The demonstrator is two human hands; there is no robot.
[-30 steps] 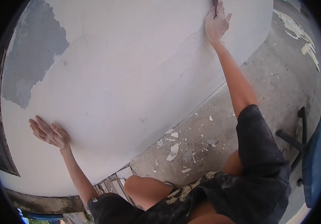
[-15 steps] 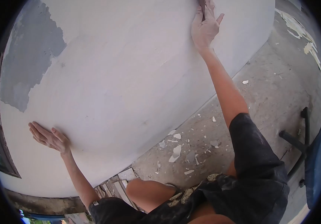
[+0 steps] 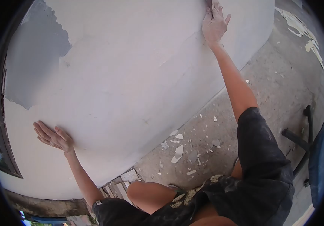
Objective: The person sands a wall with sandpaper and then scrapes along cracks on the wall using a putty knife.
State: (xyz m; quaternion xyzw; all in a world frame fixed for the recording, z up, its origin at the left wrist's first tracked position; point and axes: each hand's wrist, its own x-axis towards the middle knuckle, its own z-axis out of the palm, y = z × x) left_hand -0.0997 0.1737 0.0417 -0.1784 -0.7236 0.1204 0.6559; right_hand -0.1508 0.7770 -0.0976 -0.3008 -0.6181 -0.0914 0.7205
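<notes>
The left hand (image 3: 53, 138) lies open on the white wall (image 3: 113, 86), its thumb apart from the fingers. The right hand (image 3: 214, 27) is closed on a dark block (image 3: 209, 3), which is on the same wall, higher, and partly outside the view. White flakes (image 3: 177, 153) lie on the floor (image 3: 222, 150).

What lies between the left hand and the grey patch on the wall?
Just a short bare stretch of pale wall separates the left hand from the grey patch, as the head view shows.
</notes>
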